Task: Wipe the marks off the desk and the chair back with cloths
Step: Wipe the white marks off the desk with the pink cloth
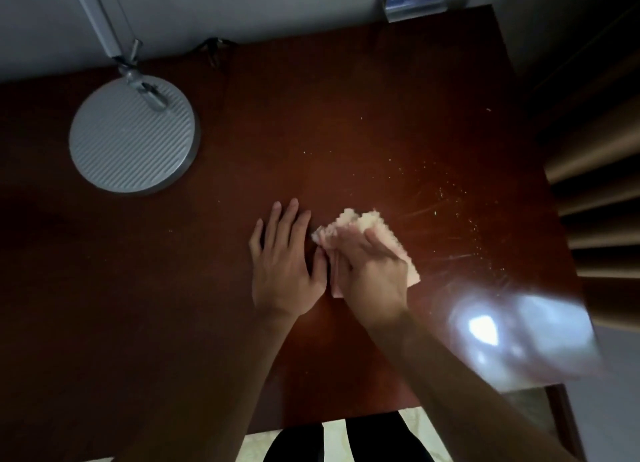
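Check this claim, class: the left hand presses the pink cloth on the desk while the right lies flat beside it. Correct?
Not quite. The head view shows the right hand pressing the pink cloth on the desk, while the left hand lies flat beside it.

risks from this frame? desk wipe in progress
1. Specks lie right of the cloth, near the desk edge; a rightward stroke may sweep them onto the floor.
2. The right hand covers only part of the cloth, so it may bunch up.
3. Glare could hide leftover marks.

dark desk (311, 122), lamp base (133, 134), cloth (360, 224)
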Demonstrator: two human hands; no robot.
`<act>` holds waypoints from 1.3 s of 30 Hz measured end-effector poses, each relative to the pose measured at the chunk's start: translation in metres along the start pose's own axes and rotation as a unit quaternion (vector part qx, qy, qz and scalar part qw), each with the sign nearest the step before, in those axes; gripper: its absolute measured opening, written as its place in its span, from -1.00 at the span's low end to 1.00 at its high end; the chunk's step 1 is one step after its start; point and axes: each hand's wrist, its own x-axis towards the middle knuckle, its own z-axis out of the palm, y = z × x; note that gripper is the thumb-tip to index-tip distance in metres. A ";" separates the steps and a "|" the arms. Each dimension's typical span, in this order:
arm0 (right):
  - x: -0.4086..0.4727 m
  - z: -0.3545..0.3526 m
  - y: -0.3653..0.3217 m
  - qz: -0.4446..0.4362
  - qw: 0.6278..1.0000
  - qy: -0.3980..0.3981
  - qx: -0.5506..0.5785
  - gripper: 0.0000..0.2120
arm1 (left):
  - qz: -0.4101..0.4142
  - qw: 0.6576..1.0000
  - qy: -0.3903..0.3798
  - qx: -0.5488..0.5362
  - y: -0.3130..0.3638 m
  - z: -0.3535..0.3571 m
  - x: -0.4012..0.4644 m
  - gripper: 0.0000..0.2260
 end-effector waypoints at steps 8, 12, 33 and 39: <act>0.041 -0.018 0.050 0.125 0.991 -0.002 -0.054 -0.72 | -0.001 1.000 0.009 -0.006 0.001 0.002 0.001 -0.52; 0.007 -0.008 0.001 0.116 0.991 -0.066 -0.005 -0.58 | 0.002 1.000 0.014 -0.005 0.001 0.002 -0.002 -0.51; 0.037 -0.052 0.113 0.240 0.966 0.044 -0.085 -0.78 | -0.014 1.000 -0.006 -0.022 0.001 0.001 -0.003 -0.51; 0.004 -0.030 0.063 0.156 0.987 -0.027 -0.019 -0.62 | 0.002 1.000 0.002 -0.003 0.003 0.002 0.000 -0.53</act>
